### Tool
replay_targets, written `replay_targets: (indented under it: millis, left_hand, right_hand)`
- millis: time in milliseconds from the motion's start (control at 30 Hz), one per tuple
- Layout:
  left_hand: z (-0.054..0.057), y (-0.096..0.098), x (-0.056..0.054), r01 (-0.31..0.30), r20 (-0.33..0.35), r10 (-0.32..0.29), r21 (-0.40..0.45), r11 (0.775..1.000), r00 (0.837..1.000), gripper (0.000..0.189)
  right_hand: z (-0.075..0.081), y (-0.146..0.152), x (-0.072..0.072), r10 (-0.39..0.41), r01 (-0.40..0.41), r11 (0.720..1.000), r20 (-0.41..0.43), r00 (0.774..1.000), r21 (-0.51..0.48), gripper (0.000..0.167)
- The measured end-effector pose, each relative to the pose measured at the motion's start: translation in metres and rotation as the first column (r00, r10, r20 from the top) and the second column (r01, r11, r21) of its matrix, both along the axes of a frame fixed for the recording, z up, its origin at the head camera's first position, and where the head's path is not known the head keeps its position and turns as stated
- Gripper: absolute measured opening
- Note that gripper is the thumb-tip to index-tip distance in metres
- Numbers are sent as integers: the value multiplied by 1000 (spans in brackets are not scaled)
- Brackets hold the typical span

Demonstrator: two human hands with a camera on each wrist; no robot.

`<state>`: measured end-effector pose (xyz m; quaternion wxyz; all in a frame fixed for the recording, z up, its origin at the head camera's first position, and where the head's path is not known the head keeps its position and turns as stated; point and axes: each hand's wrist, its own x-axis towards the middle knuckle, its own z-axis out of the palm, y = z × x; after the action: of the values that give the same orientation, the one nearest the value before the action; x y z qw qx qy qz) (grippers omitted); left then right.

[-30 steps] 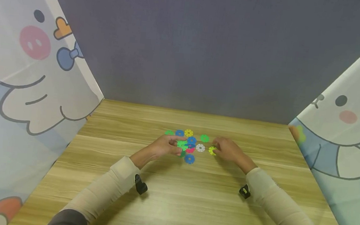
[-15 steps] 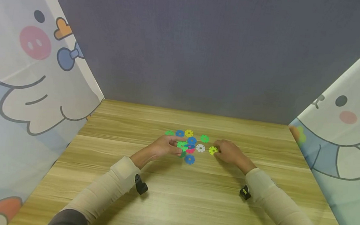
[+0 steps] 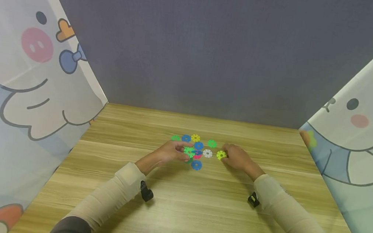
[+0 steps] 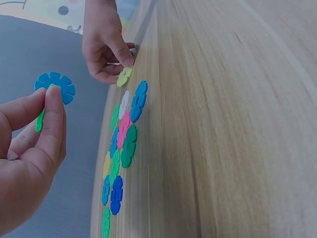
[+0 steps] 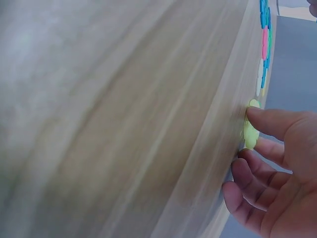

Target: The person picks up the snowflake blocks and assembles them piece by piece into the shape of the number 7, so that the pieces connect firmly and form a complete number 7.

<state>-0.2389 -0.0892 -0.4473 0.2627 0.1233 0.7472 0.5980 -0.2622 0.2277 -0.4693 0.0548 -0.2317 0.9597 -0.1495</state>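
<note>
My left hand [image 3: 168,151] pinches a notched green interlocking disc [image 3: 189,152] between thumb and fingers, above the table. A blue interlocking disc [image 4: 55,85] is joined to it at an angle, clear of the fingertips in the left wrist view. At the right of the group, my right hand [image 3: 237,157] grips a yellow interlocking disc [image 3: 221,155] by its right edge. In the right wrist view the thumb lies on this disc's near face, close to the tabletop. Whether its lower edge still touches the wood, I cannot tell.
Several loose discs lie flat between the hands, among them a white disc [image 3: 207,153], a pink disc [image 3: 197,156], a blue disc [image 3: 196,165] and a green disc [image 3: 212,143]. The wooden table [image 3: 178,212] meets a grey panel [image 3: 198,58] behind; printed cloths hang at both sides.
My right hand has closed its fingers on the yellow disc's right edge and shifted slightly to the right. The left hand with the joined green and blue discs has barely moved.
</note>
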Motion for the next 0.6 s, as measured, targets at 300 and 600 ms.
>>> replay_targets:
  millis: [300,600]
  left_hand:
    - [0,0,1,3,-4,-3,-10,1000,1000,57]
    - [1,0,1,17,-1,-17,11,1000,1000,58]
  right_hand:
    - [0,3,1,-33,34,999,29,999,-34,34]
    - [0,5,5,-46,46,994,-1,999,-95,25]
